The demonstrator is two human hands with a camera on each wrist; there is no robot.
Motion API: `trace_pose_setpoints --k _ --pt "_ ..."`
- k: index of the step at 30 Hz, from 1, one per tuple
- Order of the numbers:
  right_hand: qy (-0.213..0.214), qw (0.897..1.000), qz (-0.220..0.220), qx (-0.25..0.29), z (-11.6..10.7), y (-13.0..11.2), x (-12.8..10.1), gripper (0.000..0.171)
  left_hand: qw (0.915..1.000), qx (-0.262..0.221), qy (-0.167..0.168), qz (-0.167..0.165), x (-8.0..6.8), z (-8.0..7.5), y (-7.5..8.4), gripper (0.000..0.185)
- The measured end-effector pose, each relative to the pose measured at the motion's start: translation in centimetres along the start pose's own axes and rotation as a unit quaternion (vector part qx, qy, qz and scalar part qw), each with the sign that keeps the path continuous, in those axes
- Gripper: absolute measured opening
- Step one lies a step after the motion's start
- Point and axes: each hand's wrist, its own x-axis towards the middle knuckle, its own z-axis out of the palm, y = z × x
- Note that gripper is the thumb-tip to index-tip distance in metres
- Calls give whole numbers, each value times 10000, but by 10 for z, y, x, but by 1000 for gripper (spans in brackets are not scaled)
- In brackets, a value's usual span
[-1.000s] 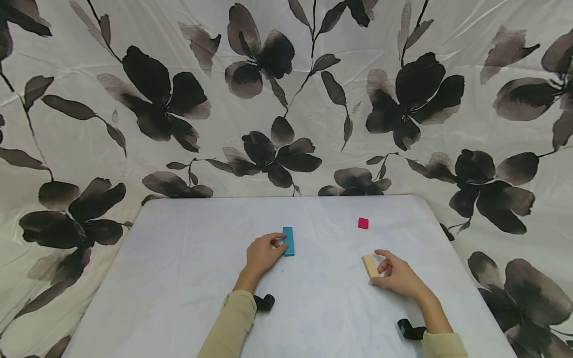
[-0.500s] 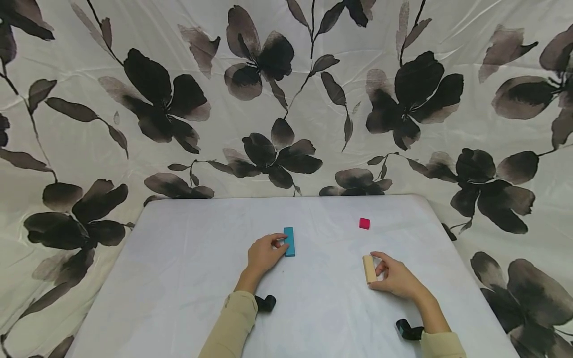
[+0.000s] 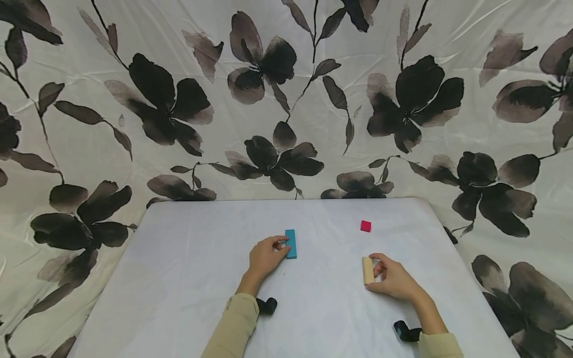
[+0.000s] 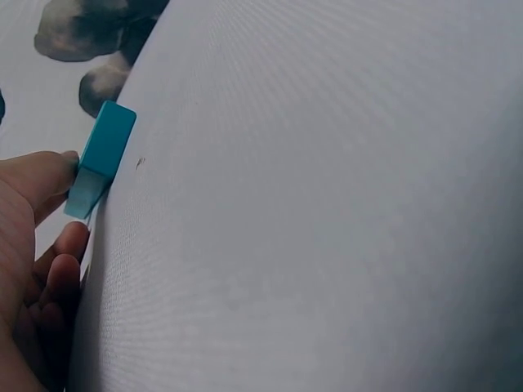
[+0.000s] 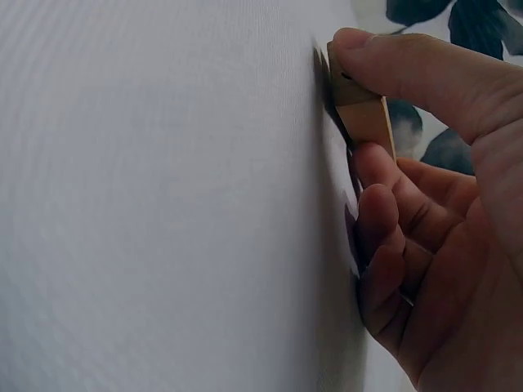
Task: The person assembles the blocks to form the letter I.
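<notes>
A blue rectangular block (image 3: 291,244) lies lengthwise away from me near the table's middle. My left hand (image 3: 267,257) holds it at its left side with thumb and forefinger. In the left wrist view the thumb touches the blue block (image 4: 109,140), while the other fingers curl below. Over to the right, a pale wooden block (image 3: 367,271) stands almost parallel to the blue one. My right hand (image 3: 394,278) pinches it by its two ends, forefinger far and thumb near. The right wrist view shows the thumb over one end of the wooden block (image 5: 365,118).
A small red cube (image 3: 365,226) sits beyond the wooden block, towards the far right. The white-covered table (image 3: 188,278) ends at a back edge before a hanging floral cloth (image 3: 340,114). Black wrist cameras (image 3: 267,306) are strapped at both wrists.
My right hand has turned the wooden block from a slant to nearly straight, with its near end swinging left. The left hand and blue block have kept their place.
</notes>
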Motion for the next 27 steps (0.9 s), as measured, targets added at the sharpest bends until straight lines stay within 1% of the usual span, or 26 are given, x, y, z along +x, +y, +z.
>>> trace_pose_setpoints --k 3,7,17,27 --pt "-9 9999 -98 55 2 -4 2 76 10000 9 8 1 0 0 0 26" --pt "-55 9999 -92 70 5 -10 5 77 10000 38 -23 -24 0 1 -1 26" --pt "-111 9990 -404 167 17 -22 10 76 10000 21 -61 11 0 0 -4 27" --pt "-100 9988 -448 149 27 -30 15 77 10000 16 -38 -40 0 -1 -2 26"
